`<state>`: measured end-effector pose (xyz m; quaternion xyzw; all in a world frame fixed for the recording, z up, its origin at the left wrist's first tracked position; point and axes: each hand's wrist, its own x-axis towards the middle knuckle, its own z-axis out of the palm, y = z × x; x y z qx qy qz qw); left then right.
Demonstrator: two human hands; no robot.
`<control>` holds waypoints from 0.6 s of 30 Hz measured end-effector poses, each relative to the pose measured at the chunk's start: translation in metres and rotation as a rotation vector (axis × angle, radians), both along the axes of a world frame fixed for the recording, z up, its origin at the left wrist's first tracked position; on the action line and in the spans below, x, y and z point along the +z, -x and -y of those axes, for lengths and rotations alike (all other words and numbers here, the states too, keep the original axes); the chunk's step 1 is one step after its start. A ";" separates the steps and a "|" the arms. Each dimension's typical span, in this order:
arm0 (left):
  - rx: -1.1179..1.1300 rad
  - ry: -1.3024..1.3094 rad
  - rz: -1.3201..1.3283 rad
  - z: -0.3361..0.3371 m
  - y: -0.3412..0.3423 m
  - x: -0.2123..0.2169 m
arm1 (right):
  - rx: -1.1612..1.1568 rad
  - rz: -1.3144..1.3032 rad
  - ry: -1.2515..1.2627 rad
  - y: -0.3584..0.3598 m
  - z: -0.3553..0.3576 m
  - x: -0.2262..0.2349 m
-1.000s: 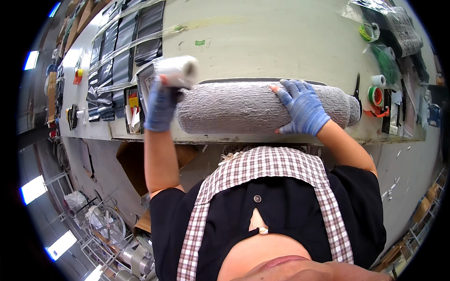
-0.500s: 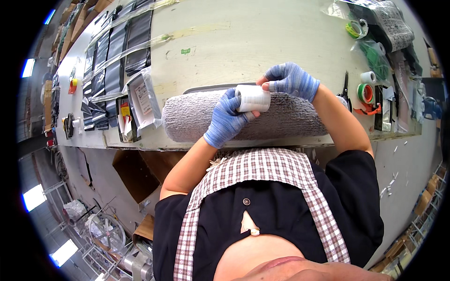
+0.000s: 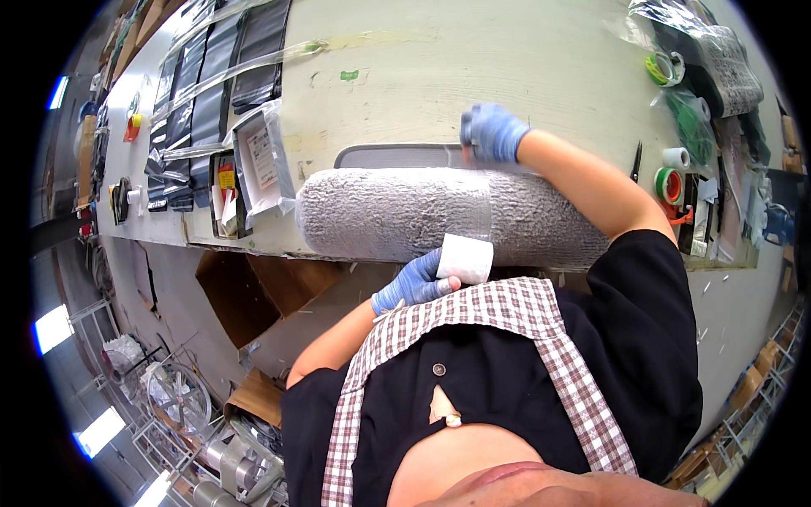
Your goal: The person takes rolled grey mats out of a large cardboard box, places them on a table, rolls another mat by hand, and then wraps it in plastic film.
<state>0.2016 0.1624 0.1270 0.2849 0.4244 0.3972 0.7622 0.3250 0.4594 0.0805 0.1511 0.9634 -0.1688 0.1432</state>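
Note:
A fluffy grey rolled-up mat [image 3: 376, 211] lies crosswise along the table's near edge, its flat grey edge showing on the far side. My left hand [image 3: 412, 283], in a blue knit glove, is closed round a small roll of whitish clear film [image 3: 466, 258] just in front of the mat. From that roll a clear film strip [image 3: 479, 203] stretches up over the mat. Beyond the mat's far side, my gloved right hand [image 3: 494, 133] is closed, slightly blurred, where the strip leads; the film's end in its fingers is hard to see.
The pale table [image 3: 397, 93] bears black plastic bags [image 3: 215, 93] and an open box [image 3: 258, 165] at left. To the right lie scissors [image 3: 637, 160], tape rolls [image 3: 667, 184], an orange-handled tool [image 3: 681, 216] and bagged green material [image 3: 688, 127]. A cardboard box [image 3: 241, 296] stands below the table edge.
My left hand has brought the film roll down to the mat's near side. My right hand has moved slightly away and left, and a film strip now spans the mat.

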 end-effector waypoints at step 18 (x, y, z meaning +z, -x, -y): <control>0.099 -0.012 -0.060 -0.156 0.004 0.027 | -0.379 -0.414 -0.524 -0.099 0.100 0.021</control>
